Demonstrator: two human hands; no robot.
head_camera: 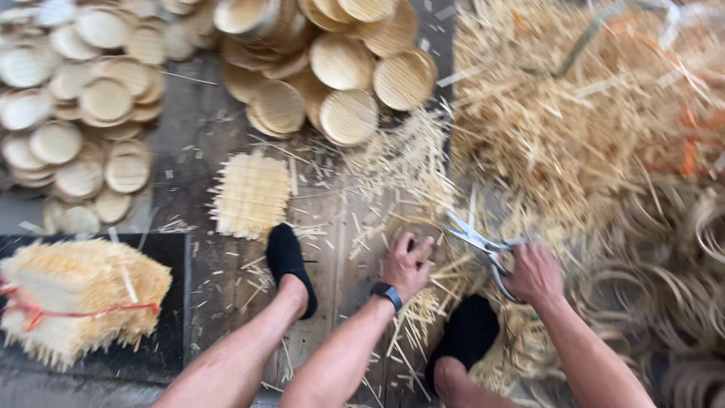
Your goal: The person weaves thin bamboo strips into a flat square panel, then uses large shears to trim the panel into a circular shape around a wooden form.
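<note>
My right hand (535, 273) grips a pair of metal scissors (483, 247) with the blades open and pointing up-left. My left hand (408, 262), with a dark watch on the wrist, presses down on a woven bamboo piece (436, 234) on the floor, mostly hidden under the fingers and loose strips. A square woven bamboo mat (251, 194) with ragged edges lies on the floor to the left, just beyond my foot in a black sock (288, 261). My other black-socked foot (468, 332) rests between my arms.
Several round woven bamboo lids lie in heaps at the back left (83, 106) and back centre (340, 68). A large pile of bamboo offcuts (574, 113) fills the right. Coiled bamboo rings (680, 295) lie far right. A tied bundle of mats (75, 295) sits at left.
</note>
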